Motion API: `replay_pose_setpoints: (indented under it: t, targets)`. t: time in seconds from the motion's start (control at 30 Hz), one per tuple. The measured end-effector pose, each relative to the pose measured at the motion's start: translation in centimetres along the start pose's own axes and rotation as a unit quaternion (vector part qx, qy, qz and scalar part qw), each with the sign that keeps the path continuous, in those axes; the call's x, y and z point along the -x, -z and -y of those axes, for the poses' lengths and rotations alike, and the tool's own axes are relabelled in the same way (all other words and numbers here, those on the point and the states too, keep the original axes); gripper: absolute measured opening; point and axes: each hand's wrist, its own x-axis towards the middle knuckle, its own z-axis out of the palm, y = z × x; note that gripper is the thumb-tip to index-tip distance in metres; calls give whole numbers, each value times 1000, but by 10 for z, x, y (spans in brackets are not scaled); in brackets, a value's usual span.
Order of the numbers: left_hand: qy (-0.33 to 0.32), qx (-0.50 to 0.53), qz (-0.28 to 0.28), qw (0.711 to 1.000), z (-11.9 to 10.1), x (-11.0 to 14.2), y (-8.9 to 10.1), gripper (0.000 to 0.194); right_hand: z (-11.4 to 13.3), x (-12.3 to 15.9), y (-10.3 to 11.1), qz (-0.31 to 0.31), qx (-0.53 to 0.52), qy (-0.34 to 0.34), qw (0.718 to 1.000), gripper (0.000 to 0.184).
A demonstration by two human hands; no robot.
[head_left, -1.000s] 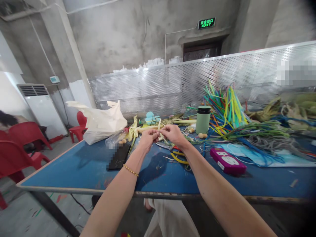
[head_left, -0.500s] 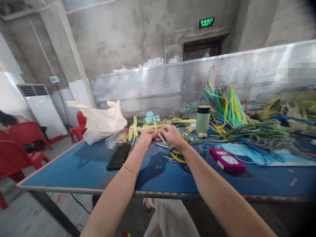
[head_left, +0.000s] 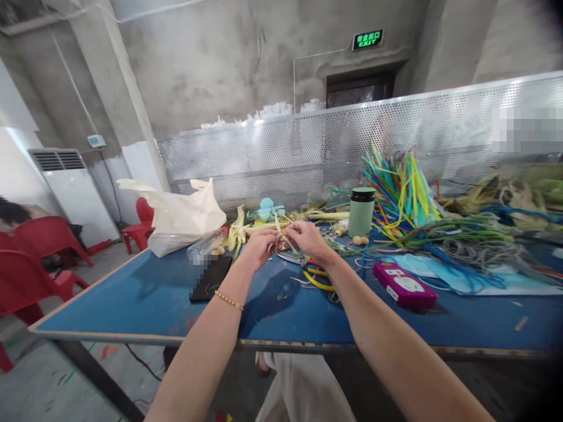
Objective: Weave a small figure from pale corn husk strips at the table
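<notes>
My left hand (head_left: pixel 256 247) and my right hand (head_left: pixel 307 238) are held close together above the blue table (head_left: pixel 145 299), fingers pinched. Both grip a thin pale yellow leaf strip (head_left: pixel 280 232) that sticks up between them. A bead bracelet (head_left: pixel 228 300) is on my left wrist. Under my hands lie scissors (head_left: pixel 292 258) and a few yellow strips (head_left: pixel 317 282). More pale leaf strips (head_left: pixel 240 231) lie just beyond my left hand.
A dark phone (head_left: pixel 210 278) and a clear bottle (head_left: pixel 206 245) lie left of my hands, with a white plastic bag (head_left: pixel 180 216) behind. A green cup (head_left: pixel 361 212), coloured strips (head_left: pixel 402 190), a magenta box (head_left: pixel 405 285) sit right. Perforated metal screen (head_left: pixel 334 146) behind; red chairs (head_left: pixel 35 258) left.
My hands have shifted slightly while working the strip; its free end now points up between the fingers. Nothing else on the table has moved.
</notes>
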Motion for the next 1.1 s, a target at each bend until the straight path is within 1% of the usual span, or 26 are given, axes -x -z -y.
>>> replay_pose_setpoints:
  t: [0.13,0.23,0.33,0.47,0.6,0.67,0.83,1.1]
  targets:
    - [-31,-38,-13,999,4,-1,0,16,0,0,-1,7,10,10,1000,20]
    - [-54,-85,-30,994,8,-3,0,14,2,2,0,19,13,15,1000,17]
    - [-67,-121,-53,989,12,-5,1,14,7,3,1,14,58,26,998,14]
    - [-63,-161,-82,982,14,-6,1,17,15,5,1,12,136,19,990,17]
    - [-58,-196,-103,973,15,-6,2,21,19,6,-1,29,149,7,988,17]
    - [-64,-205,-103,971,14,-5,2,22,19,6,-2,31,133,-2,991,17]
    - [-61,-219,-101,968,12,-4,1,22,13,5,-4,49,48,-41,997,16]
    - [-47,-212,-84,972,11,-4,1,20,10,4,-4,70,-22,-80,994,16]
